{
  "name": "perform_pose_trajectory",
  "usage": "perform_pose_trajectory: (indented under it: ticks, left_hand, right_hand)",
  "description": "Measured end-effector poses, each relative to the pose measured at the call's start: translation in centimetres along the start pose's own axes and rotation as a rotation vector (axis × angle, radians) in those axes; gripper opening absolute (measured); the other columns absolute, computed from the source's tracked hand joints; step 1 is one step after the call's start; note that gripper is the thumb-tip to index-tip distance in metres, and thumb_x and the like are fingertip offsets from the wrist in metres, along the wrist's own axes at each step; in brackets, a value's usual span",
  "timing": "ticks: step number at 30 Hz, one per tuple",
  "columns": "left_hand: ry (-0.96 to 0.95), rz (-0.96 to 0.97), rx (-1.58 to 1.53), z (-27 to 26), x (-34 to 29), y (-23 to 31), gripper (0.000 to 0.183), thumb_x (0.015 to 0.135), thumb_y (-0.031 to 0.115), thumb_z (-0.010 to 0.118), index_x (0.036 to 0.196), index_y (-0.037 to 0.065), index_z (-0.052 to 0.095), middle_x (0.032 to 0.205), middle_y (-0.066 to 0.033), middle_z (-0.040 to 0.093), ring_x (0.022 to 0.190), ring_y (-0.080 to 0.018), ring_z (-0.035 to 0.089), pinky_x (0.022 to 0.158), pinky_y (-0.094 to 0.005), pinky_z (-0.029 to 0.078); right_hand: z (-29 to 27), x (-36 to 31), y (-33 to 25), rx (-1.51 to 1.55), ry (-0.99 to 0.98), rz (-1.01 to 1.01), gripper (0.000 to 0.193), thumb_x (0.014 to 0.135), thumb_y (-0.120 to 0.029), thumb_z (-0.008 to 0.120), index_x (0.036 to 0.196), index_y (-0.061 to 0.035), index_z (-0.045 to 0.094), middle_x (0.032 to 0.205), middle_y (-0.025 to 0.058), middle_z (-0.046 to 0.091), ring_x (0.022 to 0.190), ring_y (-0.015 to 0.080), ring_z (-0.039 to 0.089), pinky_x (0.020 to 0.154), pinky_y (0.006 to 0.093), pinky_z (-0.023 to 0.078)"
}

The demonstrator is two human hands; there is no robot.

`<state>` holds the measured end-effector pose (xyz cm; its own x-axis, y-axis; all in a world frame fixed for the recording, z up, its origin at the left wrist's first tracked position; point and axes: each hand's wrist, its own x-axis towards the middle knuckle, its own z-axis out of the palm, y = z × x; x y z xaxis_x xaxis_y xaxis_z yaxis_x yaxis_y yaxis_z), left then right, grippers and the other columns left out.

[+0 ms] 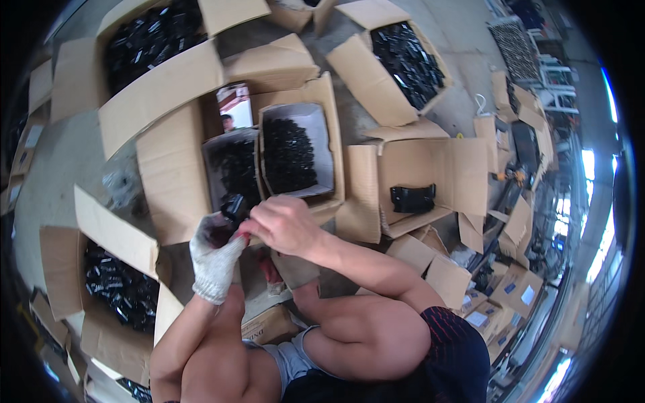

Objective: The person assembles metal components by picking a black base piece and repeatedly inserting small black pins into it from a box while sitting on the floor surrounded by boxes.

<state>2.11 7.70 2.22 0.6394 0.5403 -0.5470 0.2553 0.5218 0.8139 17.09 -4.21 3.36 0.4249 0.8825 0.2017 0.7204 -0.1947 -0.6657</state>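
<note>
My left hand [216,255], in a white knitted glove with reddish finger areas, is closed around a glossy black plastic part [234,207]. The bare right hand [283,225] meets it from the right, fingers pinched together beside the gloved fingertips; whatever lies between them is hidden. Just beyond both hands are two pale trays inside a large open carton [173,191]. The left tray [209,144] and the right tray [328,151] each hold a heap of small black pieces. A phone [235,107] with a lit screen leans behind the left tray.
An open carton [462,174] at the right contains a few black parts [413,199]. Cartons of glossy black parts stand at far left [161,101], far right [353,74] and near left [117,336]. Clear plastic [122,187] lies on the floor. Stacked boxes [514,292] are at the right.
</note>
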Motion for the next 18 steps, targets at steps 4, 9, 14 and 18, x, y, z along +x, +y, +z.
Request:
perform_pose_trajectory:
  ticks: [4,9,14,18]
  left_hand:
    - [-0.024,-0.079,0.0,-0.2,-0.2,0.9,0.027,0.084,0.0,0.082,0.102,0.003,0.062,0.092,-0.0014,0.065,0.081,-0.0104,0.065,0.073,-0.0264,0.057]
    - [0.053,-0.208,-0.323,-6.0,0.0,2.9,0.023,0.093,0.011,0.075,0.115,0.009,0.066,0.107,-0.0047,0.072,0.09,-0.0172,0.071,0.073,-0.028,0.059]
    - [0.246,0.198,-0.604,-19.0,-1.6,4.1,0.035,0.105,0.025,0.061,0.13,0.002,0.062,0.12,-0.0122,0.071,0.105,-0.0181,0.07,0.077,-0.0262,0.061]
    - [0.527,0.27,-0.659,-24.2,-4.4,4.0,0.038,0.103,0.03,0.063,0.13,0.003,0.063,0.121,-0.0126,0.071,0.108,-0.0207,0.07,0.08,-0.0285,0.063]
  right_hand:
    - [-1.3,-2.1,1.2,0.096,0.05,0.016,0.037,0.091,-0.037,0.075,0.07,-0.009,0.063,0.063,0.0081,0.061,0.062,0.0309,0.065,0.06,0.0418,0.051]
    - [-9.1,-6.6,8.3,-0.194,0.435,0.831,0.037,0.104,-0.039,0.06,0.091,-0.005,0.069,0.077,0.0165,0.07,0.069,0.0351,0.068,0.067,0.0421,0.055]
    - [-15.8,-17.4,16.6,-0.723,0.084,1.187,0.029,0.094,-0.033,0.072,0.108,-0.0084,0.068,0.104,0.0162,0.071,0.098,0.0379,0.07,0.084,0.051,0.055]
    - [-13.6,-19.7,18.1,-0.672,-0.014,1.251,0.032,0.087,-0.026,0.08,0.11,-0.0075,0.067,0.111,0.0147,0.068,0.105,0.0368,0.067,0.088,0.0492,0.055]
